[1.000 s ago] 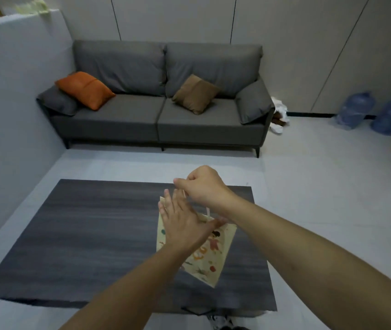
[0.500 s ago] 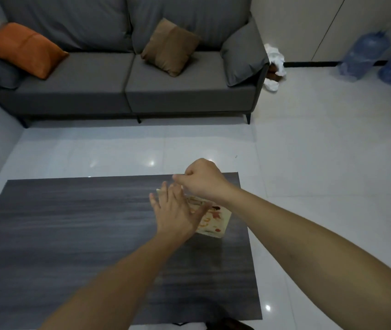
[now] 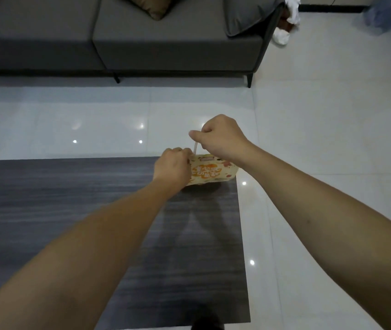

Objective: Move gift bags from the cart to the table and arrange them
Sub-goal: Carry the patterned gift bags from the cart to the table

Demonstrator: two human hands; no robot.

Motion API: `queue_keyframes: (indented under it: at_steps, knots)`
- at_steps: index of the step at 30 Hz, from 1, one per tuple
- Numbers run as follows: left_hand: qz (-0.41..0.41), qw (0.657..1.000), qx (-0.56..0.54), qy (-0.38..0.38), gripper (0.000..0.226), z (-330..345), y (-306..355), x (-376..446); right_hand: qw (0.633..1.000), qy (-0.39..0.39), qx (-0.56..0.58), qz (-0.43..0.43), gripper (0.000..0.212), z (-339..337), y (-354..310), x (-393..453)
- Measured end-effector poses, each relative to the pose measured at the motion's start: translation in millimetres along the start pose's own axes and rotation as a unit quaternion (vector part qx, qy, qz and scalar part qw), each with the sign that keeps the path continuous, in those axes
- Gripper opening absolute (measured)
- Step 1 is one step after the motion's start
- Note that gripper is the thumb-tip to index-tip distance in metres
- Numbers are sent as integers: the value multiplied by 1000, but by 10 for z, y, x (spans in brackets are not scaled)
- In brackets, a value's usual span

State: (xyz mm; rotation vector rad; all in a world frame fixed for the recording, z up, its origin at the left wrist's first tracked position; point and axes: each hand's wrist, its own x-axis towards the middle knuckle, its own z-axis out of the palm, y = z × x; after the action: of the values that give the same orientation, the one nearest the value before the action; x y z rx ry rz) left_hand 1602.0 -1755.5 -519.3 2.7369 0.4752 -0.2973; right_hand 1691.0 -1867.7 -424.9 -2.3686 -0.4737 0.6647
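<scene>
Now both hands grip gift bag [image 3: 210, 172] on table [image 3: 70, 198]; print unreadable.

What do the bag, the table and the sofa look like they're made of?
Bag: probably paper, matte, cream with an orange print; it holds flat panels and a crisp edge.
Table: dark grey top with streaky grain lines, likely wood-look laminate or veneer, low sheen.
Sofa: grey woven-looking fabric, matte, on thin dark legs.

Gift bag [image 3: 210, 172] on dark table [image 3: 70, 210]
</scene>
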Motion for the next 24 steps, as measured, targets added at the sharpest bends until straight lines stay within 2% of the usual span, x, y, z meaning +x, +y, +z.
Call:
queue_keyframes:
  at_steps: [6, 11, 16, 20, 24]
  knots:
    - [15, 1000, -21, -6, 23, 270, 26, 333, 1000, 3, 9, 26, 51, 80, 360, 236]
    - [15, 1000, -17, 8, 23, 296, 72, 417, 1000, 10, 13, 11, 51, 17, 400, 339]
    - [3, 999, -26, -21, 30, 194, 22, 310, 1000, -11, -23, -3, 29, 16, 374, 256]
    - [-23, 998, -56, 0, 43, -1, -178, 60, 995, -24, -87, -47, 47, 59, 215, 96]
    - [-78, 994, -77, 19, 44, -363, -511, -323, 979, -48, -157, -117, 52, 240, -294, -60]
